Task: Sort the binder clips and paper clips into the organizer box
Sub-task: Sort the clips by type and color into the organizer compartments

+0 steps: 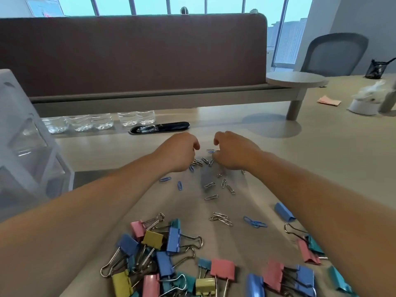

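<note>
Paper clips [210, 185], silver and blue, are lying scattered across the middle of the table [321, 157], with a tighter bunch sitting right between the two hands at the far end of the scatter. Binder clips [169, 254] are piling up nearer the person in a tangled heap, pink, yellow, blue and teal, with wire handles crossing each other. The organizer box [32, 146] is standing at the left edge, well apart from both piles. The left hand [182, 151] is curling down over the bunch; its grip is narrow, but the fingertips are hidden, so I cannot tell if it is holding anything. The right hand [231, 153] is curling the same way just beside a blue clip, and its grip is likewise unclear. Risks, as I judge them: thin flat wire clips are lying flush on a smooth table, so fingers may be sliding them away instead of lifting; linked clips may be coming up in chains and dropping on the way to the box; the interlocked binder handles may be dragging neighbours along. Clips are hard bent wire; binder clips are folded painted metal, glossy. The box looks like translucent plastic. Water bottles [96, 122] are standing under a brown fabric divider [132, 54] behind.
</note>
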A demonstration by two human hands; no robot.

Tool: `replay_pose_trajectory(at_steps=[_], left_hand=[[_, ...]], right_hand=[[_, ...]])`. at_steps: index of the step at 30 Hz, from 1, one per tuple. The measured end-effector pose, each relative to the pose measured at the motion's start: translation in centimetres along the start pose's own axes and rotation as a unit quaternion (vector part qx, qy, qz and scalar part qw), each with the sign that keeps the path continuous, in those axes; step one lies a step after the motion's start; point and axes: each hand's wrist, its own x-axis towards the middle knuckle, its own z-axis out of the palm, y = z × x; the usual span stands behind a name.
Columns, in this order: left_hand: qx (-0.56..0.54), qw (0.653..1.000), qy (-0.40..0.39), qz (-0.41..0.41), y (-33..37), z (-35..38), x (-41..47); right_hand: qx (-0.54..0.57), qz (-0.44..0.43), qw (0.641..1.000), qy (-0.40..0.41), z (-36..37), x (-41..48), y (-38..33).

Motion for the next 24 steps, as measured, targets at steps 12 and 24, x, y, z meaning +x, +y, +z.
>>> replay_pose_trajectory(at_steps=[12,24], left_hand=[[-0.040,0.999,0.012,0.023,1.8,-1.5,-3.0],[-0.043,0.995,-0.055,0.076,7.5,-2.1,-9.4]], right_hand=[[0.071,-0.001,0.997,0.039,-1.9,-2.8,0.2],[0.045,0.038,0.997,-0.040,-3.9,-12.8,3.3]])
